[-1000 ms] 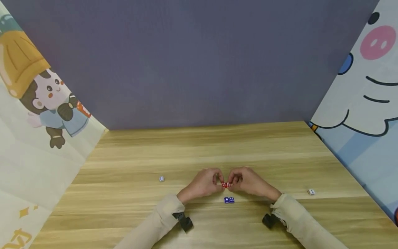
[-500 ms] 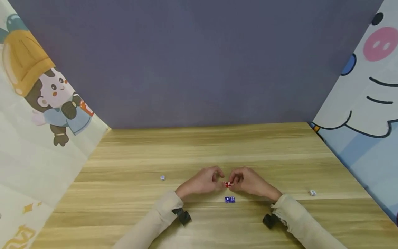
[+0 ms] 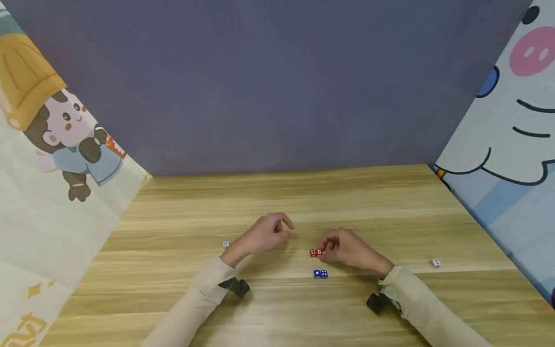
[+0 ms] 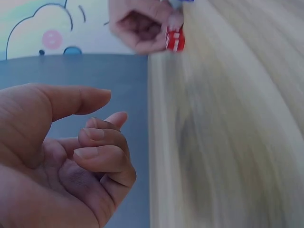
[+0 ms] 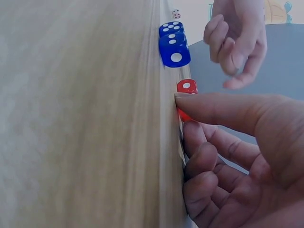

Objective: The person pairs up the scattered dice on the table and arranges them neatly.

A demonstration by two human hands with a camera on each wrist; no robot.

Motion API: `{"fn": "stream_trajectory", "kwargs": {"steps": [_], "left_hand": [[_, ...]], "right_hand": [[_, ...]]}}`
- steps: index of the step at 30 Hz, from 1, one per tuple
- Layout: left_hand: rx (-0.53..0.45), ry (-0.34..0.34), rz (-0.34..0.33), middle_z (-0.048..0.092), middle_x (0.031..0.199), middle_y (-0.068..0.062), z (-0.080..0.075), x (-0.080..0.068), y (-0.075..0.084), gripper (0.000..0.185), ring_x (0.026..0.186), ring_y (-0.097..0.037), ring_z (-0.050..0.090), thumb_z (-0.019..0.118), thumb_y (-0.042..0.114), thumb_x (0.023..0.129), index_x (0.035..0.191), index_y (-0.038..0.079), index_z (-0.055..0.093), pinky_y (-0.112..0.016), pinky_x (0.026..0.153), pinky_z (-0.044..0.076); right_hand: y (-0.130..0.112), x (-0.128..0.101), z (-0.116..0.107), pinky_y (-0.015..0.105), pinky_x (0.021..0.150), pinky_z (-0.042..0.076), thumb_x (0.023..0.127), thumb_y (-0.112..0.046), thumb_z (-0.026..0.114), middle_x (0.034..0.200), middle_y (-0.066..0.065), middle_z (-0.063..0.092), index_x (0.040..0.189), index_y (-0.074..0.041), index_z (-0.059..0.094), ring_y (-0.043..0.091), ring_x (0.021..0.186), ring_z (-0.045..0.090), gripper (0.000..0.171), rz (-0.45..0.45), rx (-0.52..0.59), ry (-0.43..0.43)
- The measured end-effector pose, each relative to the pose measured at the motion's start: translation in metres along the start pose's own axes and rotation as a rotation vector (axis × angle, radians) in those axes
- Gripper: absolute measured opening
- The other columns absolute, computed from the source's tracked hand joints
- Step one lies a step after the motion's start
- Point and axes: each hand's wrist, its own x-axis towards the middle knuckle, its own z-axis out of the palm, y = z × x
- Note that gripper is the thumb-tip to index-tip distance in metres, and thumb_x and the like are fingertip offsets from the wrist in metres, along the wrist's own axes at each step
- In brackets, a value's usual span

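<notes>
Wooden table — red dice side by side, row left-right.

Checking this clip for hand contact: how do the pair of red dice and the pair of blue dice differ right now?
The red dice are touched by the right hand, whose fingertips rest on them; the blue dice lie untouched. The red dice sit farther from the person, the blue dice nearer. Red bodies against blue bodies. Both are side-by-side pairs with white pips on the wooden table. The left hand holds nothing, lifted off to the side.
</notes>
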Motion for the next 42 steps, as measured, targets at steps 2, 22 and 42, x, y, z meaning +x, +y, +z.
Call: {"fn": "stream_trajectory", "kwargs": {"steps": [2,22,42], "left_hand": [[0.006,0.021,-0.009,0.056,0.068,-0.001,-0.008,-0.007,-0.003,0.023,0.052,-0.009,0.045,0.064,0.013,0.096,0.114,0.0,0.065,-0.024,0.05,0.039],[0.11,0.203,-0.136,0.059,0.07,-0.009,-0.067,-0.087,-0.046,0.024,0.05,-0.012,0.045,0.067,0.009,0.094,0.115,-0.002,0.064,-0.025,0.048,0.038],[0.07,0.185,-0.229,0.052,0.066,-0.002,-0.072,-0.11,-0.09,0.03,0.054,-0.009,0.042,0.073,0.02,0.091,0.111,0.0,0.064,-0.023,0.049,0.035]], "right_hand": [[0.0,0.0,0.0,0.026,0.061,0.048,0.08,-0.013,0.083,0.076,0.004,0.064,0.089,-0.009,0.071,0.016,0.068,0.058,0.015,0.003,0.008,0.002],[0.002,-0.003,0.0,0.026,0.062,0.047,0.081,-0.015,0.083,0.076,0.004,0.063,0.088,-0.009,0.07,0.017,0.069,0.057,0.016,0.023,-0.007,0.007],[-0.001,-0.003,0.002,0.028,0.063,0.048,0.082,-0.016,0.082,0.078,0.002,0.064,0.09,-0.011,0.07,0.018,0.071,0.058,0.015,0.013,-0.018,0.003]]}}
